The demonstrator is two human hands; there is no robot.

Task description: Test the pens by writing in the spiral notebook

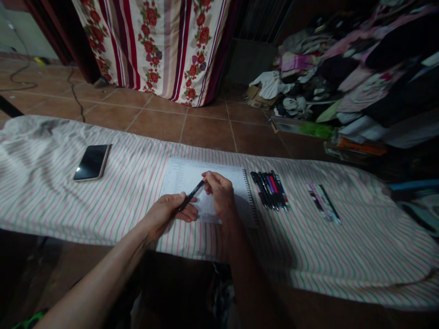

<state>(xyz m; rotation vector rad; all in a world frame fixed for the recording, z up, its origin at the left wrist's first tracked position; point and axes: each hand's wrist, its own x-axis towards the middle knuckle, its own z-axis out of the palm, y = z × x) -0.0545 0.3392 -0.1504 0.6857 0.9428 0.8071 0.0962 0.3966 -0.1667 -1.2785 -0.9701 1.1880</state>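
Observation:
A dark pen (pixel 192 194) with an orange end slants between my two hands, above an open spiral notebook (pixel 236 176). My left hand (pixel 168 208) has its thumb pressed on the pen's lower end, with the other fingers stretched out beneath. At the orange end, the thumb and fingertips of my right hand (pixel 221 192) pinch the pen. Faint writing or lines show on the notebook page. Right of the spiral lies a row of several pens (pixel 269 189), mostly black, with some red and purple. Farther right is a smaller group of slim pens or pencils (pixel 324 203).
A smartphone (pixel 92 162) lies on the left part of the long surface, which is covered by a striped cloth (pixel 137 155). Beyond it are a tiled floor (pixel 206 130), a floral curtain (pixel 164 50) and, at the right, a heap of clothes (pixel 360 82).

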